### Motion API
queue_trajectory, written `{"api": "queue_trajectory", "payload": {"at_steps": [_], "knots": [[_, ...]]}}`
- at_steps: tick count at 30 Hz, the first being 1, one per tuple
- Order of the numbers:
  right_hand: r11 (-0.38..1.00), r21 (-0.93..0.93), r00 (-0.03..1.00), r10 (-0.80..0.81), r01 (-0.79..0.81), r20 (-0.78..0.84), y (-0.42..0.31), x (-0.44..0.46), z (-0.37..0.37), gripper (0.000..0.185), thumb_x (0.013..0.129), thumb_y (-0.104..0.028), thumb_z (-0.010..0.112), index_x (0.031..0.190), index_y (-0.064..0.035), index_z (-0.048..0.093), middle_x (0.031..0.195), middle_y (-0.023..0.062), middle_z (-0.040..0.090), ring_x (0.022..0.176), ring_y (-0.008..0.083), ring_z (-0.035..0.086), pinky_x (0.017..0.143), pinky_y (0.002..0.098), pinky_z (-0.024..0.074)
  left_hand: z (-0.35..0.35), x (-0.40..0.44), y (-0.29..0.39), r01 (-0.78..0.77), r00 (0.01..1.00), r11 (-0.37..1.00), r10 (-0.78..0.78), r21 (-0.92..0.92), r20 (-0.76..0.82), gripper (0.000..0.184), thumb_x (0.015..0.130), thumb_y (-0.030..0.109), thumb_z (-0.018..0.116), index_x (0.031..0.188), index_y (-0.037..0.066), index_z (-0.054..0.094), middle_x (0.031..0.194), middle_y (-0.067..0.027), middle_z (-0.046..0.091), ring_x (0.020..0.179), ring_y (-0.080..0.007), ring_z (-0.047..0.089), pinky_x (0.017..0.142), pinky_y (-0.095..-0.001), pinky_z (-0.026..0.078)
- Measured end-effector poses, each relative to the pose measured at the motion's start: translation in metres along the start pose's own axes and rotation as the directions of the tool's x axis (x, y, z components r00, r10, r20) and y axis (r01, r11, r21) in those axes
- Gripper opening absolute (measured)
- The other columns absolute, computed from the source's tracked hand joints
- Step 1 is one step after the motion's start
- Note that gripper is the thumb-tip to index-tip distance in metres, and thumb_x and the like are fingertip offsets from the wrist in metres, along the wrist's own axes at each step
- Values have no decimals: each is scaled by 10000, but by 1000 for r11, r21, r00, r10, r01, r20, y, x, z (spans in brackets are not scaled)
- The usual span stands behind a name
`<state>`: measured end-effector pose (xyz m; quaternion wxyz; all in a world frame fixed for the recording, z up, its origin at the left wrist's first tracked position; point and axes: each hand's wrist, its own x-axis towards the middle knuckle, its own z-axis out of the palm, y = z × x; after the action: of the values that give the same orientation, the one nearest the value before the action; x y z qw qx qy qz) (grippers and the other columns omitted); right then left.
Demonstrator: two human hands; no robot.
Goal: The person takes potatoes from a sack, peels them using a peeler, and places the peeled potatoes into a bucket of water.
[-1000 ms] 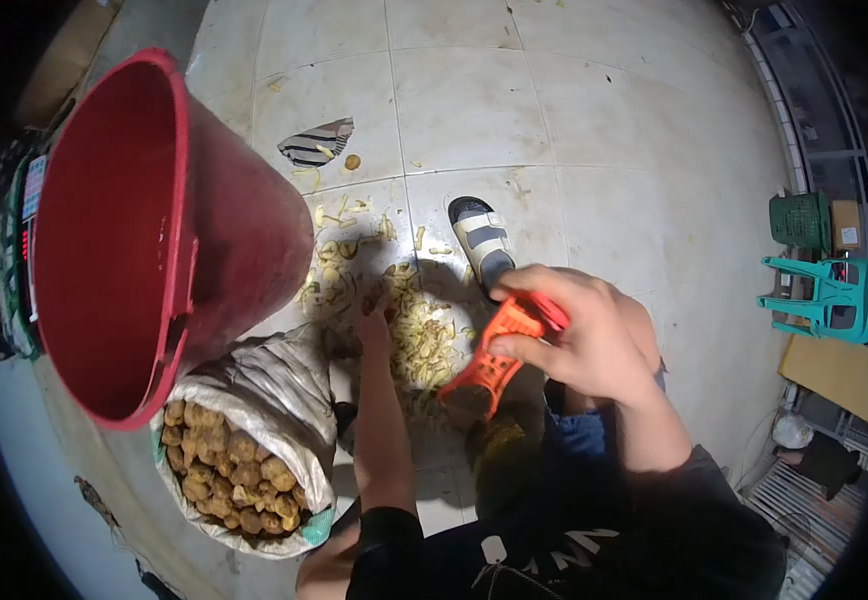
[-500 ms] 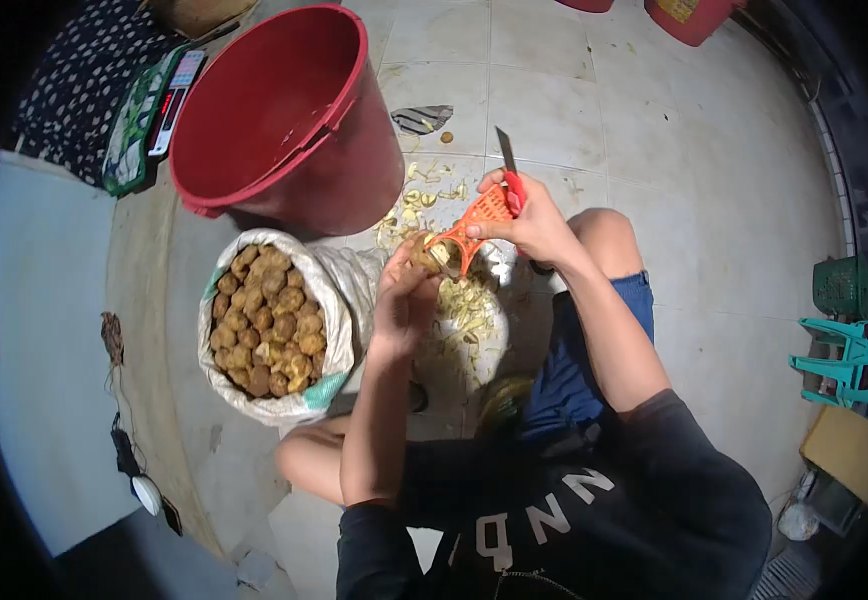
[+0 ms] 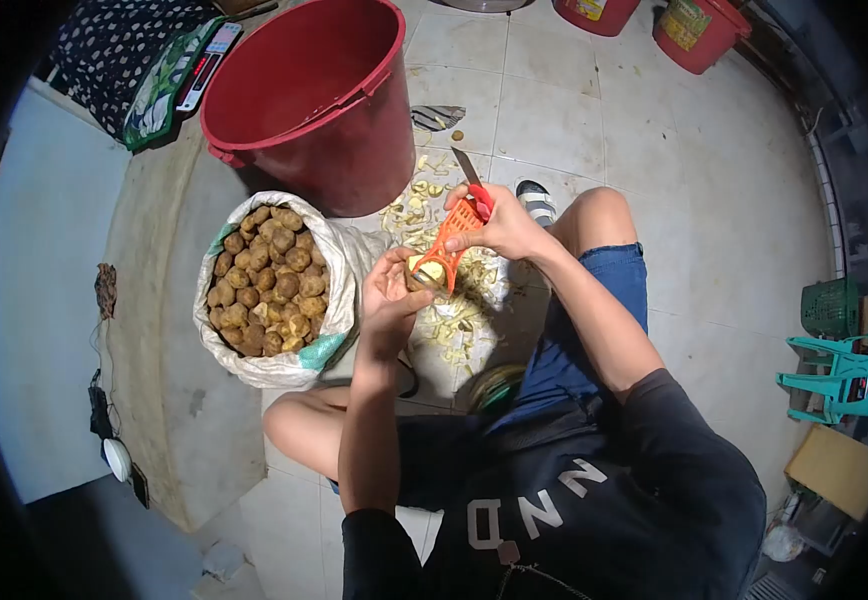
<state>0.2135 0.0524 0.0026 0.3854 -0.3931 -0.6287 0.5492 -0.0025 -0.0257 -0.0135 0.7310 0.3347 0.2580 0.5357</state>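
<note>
- Head view, left hand (image 3: 392, 300): just right of the sack (image 3: 339, 240), the landmark here; its fingers are curled around a partly peeled potato (image 3: 426, 270), thumb along the near side, pale flesh showing.
- Head view, right hand (image 3: 504, 222): farther right of the sack than the left hand, closed around an orange peeler (image 3: 448, 240), thumb pressed on its perforated body. A red-handled knife (image 3: 480, 200) is in the same grasp, blade pointing up and away from the body.
- The peeler's lower end is at the potato, right of the sack; whether its edge touches the skin cannot be told.
- In the way: the fingers and peeler cover part of the potato, and the left palm is hidden.
- In the sack: a heap of brown potatoes (image 3: 264, 280), visible through the open mouth.
- Beyond the sack: a large red bucket (image 3: 344, 160), mouth tilted toward the camera.
- Right of the sack, on the floor beneath and beyond the hands: scattered peelings (image 3: 459, 335).
- Beyond and right of the sack: a striped scrap (image 3: 437, 118) with a small round brown piece (image 3: 457, 135) beside it, and a sandalled foot (image 3: 536, 200).
- Far right of the sack: a teal stool (image 3: 844, 375) and a green basket (image 3: 831, 308).
</note>
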Motion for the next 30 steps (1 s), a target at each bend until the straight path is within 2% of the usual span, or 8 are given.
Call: {"api": "queue_trajectory", "payload": {"at_steps": [5, 9, 11, 21, 23, 26, 29, 30], "knots": [[996, 45, 978, 90, -83, -187, 25, 17, -34, 456, 656, -99, 889, 986, -12, 587, 807, -14, 615, 764, 69, 564, 690, 235, 471, -7, 0, 7, 6, 995, 976, 15, -218, 96, 580, 696, 3, 734, 1190, -21, 432, 1132, -150, 581, 1054, -234, 609, 987, -333, 460], [993, -66, 995, -99, 99, 17, -14, 2, -4, 432, 655, -93, 888, 951, -30, 580, 799, -2, 644, 728, 80, 601, 656, 238, 499, -1, -2, 5, 16, 1000, 995, -16, -103, 6, 566, 707, 50, 722, 1185, -23, 428, 1158, -143, 563, 1123, -229, 570, 1027, -332, 419], [997, 30, 977, 72, -67, -202, 24, 14, -24, 441, 656, -93, 891, 974, -35, 591, 810, -20, 624, 755, 63, 567, 683, 236, 473, -9, -1, 1, 0, 999, 987, 6, -159, 38, 575, 715, 54, 711, 1207, -33, 425, 1149, -138, 562, 1125, -235, 568, 1035, -343, 414], [990, 137, 999, 27, -21, -46, -23, 2, -12, 450, 663, -79, 879, 999, -22, 586, 807, 6, 640, 719, 75, 579, 656, 247, 479, -3, -1, 9, 70, 994, 996, -74, -55, -77, 622, 703, 71, 746, 1229, -68, 445, 1142, -150, 604, 1011, -233, 628, 937, -312, 486], [996, -70, 998, -63, 62, -10, -21, 0, -1, 451, 674, -31, 862, 1025, -25, 580, 837, 11, 642, 763, 82, 600, 678, 243, 495, -3, 0, 6, 63, 997, 995, -66, -73, -38, 594, 706, 7, 705, 1236, -71, 449, 1149, -151, 595, 1050, -233, 606, 971, -322, 460], [995, 83, 974, 77, -60, -212, 17, 14, -24, 453, 661, -61, 879, 1009, -20, 591, 843, -3, 609, 761, 74, 573, 677, 239, 476, -6, -2, 4, 49, 999, 981, -49, -185, 5, 573, 711, -57, 667, 1243, -65, 455, 1157, -148, 583, 1095, -226, 577, 1003, -328, 431], [986, 165, 998, 17, -8, -56, -20, 1, -6, 428, 671, -50, 871, 987, -23, 585, 841, 1, 612, 743, 68, 566, 654, 231, 472, -9, 2, 2, 42, 999, 963, -37, -265, 24, 565, 719, -61, 665, 1244, -45, 458, 1180, -136, 568, 1116, -209, 559, 1000, -318, 427], [997, -12, 996, -79, 78, -41, -18, 2, -2, 428, 670, -53, 873, 985, -25, 584, 842, -4, 614, 743, 61, 562, 653, 229, 469, 1, 1, 5, 44, 999, 971, -44, -234, 6, 557, 723, -65, 659, 1242, -45, 457, 1182, -129, 565, 1112, -206, 559, 999, -316, 428]]}}
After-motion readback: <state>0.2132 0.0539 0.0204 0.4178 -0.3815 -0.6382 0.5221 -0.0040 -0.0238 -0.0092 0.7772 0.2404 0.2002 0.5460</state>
